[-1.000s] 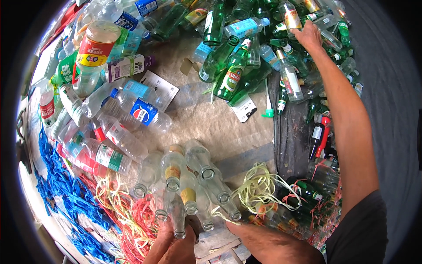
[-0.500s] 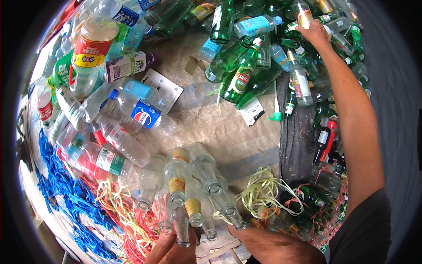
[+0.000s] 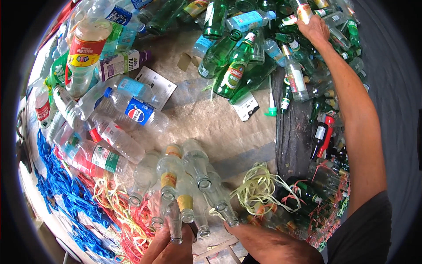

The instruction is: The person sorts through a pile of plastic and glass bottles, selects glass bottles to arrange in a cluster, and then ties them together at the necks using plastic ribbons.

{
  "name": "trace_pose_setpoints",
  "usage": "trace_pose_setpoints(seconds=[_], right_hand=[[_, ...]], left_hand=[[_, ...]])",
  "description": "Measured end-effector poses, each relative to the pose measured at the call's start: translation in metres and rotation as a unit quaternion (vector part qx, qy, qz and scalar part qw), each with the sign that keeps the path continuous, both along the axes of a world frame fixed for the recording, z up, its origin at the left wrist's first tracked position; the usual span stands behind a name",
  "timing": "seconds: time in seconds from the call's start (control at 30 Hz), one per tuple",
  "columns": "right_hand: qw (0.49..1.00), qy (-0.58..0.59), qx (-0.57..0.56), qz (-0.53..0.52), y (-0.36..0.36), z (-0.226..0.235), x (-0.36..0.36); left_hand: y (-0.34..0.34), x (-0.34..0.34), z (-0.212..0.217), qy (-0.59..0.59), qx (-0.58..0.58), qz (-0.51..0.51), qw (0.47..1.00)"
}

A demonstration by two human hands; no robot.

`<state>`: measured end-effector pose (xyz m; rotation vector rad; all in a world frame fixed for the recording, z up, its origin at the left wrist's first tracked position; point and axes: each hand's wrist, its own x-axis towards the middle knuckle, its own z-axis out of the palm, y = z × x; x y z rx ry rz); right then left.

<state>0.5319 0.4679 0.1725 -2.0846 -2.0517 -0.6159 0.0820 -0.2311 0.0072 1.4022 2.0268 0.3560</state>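
At the far right, my right hand [image 3: 315, 29] is closed around a clear glass bottle [image 3: 303, 12] with an orange and white label, among many green bottles. Near me at the lower middle, a cluster of clear glass bottles [image 3: 167, 167] leans with its necks toward me. Some carry yellow labels. Skin that looks like my left hand [image 3: 159, 244] shows right behind the bottle necks; its fingers are hidden, so its grip does not show. One of my legs [image 3: 272, 242] touches the right side of the cluster.
Plastic bottles [image 3: 147, 115] pile up along the left. Green glass bottles [image 3: 236, 72] lie at the back right. A loose coil of pale yellow strapping [image 3: 259, 187] lies right of the cluster. Blue strips [image 3: 66, 185] and red strands [image 3: 132, 229] lie at the lower left.
The whole view has shifted slightly, moving most things a little left and up. My right hand stays on the labelled glass bottle, which sits slightly farther right against its neighbours.
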Motion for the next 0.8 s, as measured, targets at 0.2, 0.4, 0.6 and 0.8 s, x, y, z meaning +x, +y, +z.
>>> trace_pose_setpoints(seconds=[0.2,0.4,0.6,0.8], right_hand=[[0.968,0.227,-0.088,0.063,-0.066,0.027,0.018],[0.698,0.695,-0.086,0.148,-0.24,0.007,-0.009],[0.615,0.75,-0.235,0.066,-0.36,-0.037,-0.05],[0.715,0.675,-0.183,-0.006,-0.406,-0.106,-0.066]], left_hand=[[-0.015,-0.002,0.005,-0.019,-0.004,-0.005,1.0],[0.006,-0.005,0.004,-0.051,0.002,-0.011,0.999],[0.037,0.002,0.003,-0.046,0.026,-0.014,0.999],[0.041,-0.003,-0.016,0.084,0.13,-0.081,0.985]])
